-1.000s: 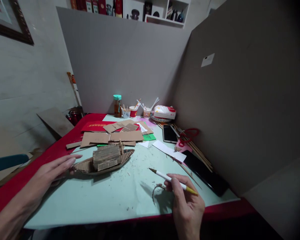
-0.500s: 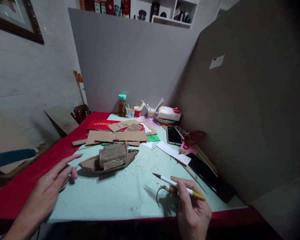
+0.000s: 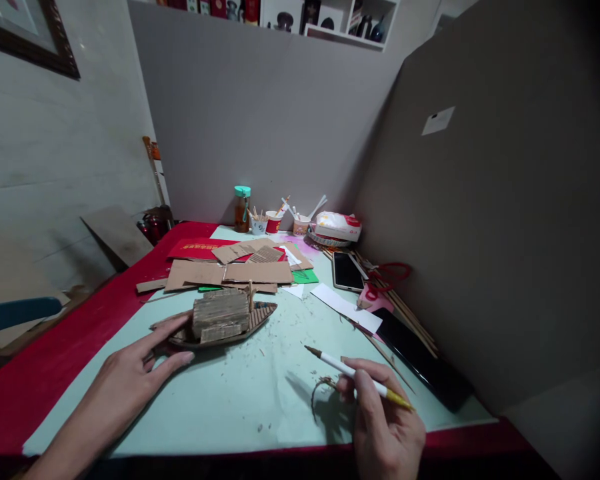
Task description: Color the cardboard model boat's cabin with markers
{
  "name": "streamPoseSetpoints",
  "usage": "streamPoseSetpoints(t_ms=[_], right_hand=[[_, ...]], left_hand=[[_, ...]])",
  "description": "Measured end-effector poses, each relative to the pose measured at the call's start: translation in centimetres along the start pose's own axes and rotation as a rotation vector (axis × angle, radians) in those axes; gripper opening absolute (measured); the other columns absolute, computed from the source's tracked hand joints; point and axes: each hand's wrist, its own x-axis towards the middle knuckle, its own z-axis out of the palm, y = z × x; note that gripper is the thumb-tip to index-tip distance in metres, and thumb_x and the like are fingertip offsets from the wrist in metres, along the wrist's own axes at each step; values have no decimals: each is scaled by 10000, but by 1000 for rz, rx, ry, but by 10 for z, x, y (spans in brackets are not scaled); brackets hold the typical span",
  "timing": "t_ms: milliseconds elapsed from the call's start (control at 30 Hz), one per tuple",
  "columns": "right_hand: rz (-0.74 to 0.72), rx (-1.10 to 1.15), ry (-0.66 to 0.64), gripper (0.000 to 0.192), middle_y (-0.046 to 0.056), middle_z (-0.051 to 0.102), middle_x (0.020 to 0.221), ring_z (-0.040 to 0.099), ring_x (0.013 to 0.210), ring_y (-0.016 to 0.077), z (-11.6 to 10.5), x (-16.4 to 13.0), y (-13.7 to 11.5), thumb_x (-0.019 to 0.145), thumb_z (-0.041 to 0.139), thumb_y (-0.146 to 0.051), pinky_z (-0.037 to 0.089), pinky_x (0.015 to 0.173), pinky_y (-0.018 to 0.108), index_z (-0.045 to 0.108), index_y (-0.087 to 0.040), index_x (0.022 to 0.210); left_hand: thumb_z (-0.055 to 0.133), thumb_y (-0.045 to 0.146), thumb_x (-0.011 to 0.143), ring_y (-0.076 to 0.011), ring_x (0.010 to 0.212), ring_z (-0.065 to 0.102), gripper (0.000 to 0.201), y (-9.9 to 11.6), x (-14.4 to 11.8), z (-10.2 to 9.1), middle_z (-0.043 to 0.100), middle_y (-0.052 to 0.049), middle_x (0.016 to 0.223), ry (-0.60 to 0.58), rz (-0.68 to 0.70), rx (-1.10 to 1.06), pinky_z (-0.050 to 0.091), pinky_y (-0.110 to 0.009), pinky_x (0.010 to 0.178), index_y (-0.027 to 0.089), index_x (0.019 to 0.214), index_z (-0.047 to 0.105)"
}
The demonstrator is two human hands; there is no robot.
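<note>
Fingers of the right hand (image 3: 387,427), near the table's front edge, pinch a white brush (image 3: 357,377) with a yellow end, its dark tip pointing left and away; a small curl of brown twine (image 3: 320,393) lies on the pale green mat (image 3: 240,407) just beside that hand. Left hand (image 3: 130,380) lies spread and open toward the front-left of the mat, holding nothing, fingertips touching the near end of a cardboard boat (image 3: 220,320). Boat sits mid-mat, a layered cabin on its hull. Beyond it lie flat cardboard sheets (image 3: 230,270) over red paper. Along the right edge are a black phone (image 3: 420,360), scissors (image 3: 380,280) and another phone (image 3: 347,270). At the far edge stand a teal-lidded jar (image 3: 241,208) and small cups (image 3: 275,221).
</note>
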Motion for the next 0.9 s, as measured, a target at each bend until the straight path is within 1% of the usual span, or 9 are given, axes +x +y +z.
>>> streamPoseSetpoints(t_ms=[100,267,367,467,567,667,700,833,900], right_hand=[[42,-23,-15,352,6,714,703,674,648,135,1,-1,-1,939,781,-564,563,629,190,813,-214,957],[72,-29,-93,371,19,766,809,740,748,148,12,-14,-5,946,768,-606,588,701,185,845,-246,995],[-9,-8,-186,315,16,776,851,741,762,143,21,-23,-8,969,765,-577,578,709,185,859,-276,976],[-117,2,-236,273,9,762,806,717,729,141,26,-27,-8,995,757,-539,571,708,198,867,-292,956],[-99,15,-223,272,14,757,780,723,707,150,26,-26,-7,995,760,-527,579,670,201,863,-280,945],[-70,-20,-211,275,25,766,788,732,704,160,25,-26,-6,989,759,-514,593,660,205,857,-261,942],[-74,-39,-213,273,27,767,789,729,702,161,24,-26,-6,990,755,-508,593,661,206,856,-258,944],[-65,-84,-222,252,18,772,804,717,711,151,25,-26,-5,988,744,-494,566,670,197,851,-270,943],[-45,-92,-221,248,13,774,813,719,723,150,25,-25,-5,986,742,-494,559,671,197,848,-274,946]], left_hand=[[763,678,670,-338,1162,814,712,-1,6,5,840,-78,1291,-48,-32,-105,680,-382,916,267,1245,839],[800,751,656,-335,1003,831,621,4,7,8,866,-120,1186,-57,-12,-167,687,-375,821,256,1027,856],[778,766,680,-329,1031,812,545,11,5,6,868,-97,1129,-57,12,-170,670,-359,846,277,915,831],[736,755,708,-320,1046,799,493,20,2,2,866,-71,1077,-52,12,-160,653,-348,875,294,868,808],[718,716,688,-292,989,791,446,25,1,2,859,-49,1044,-43,-13,-152,640,-318,843,303,839,792],[738,656,624,-258,863,760,414,26,0,6,833,-28,981,-54,-44,-149,631,-307,779,305,842,774],[738,645,613,-260,862,756,426,25,0,8,832,-28,994,-59,-55,-146,632,-316,784,304,866,776],[723,659,607,-334,1054,785,569,20,2,14,850,-65,1181,-84,-90,-124,633,-401,886,290,1032,805],[715,664,600,-367,1104,787,595,20,3,16,858,-70,1184,-93,-85,-102,629,-437,897,291,1052,817]])
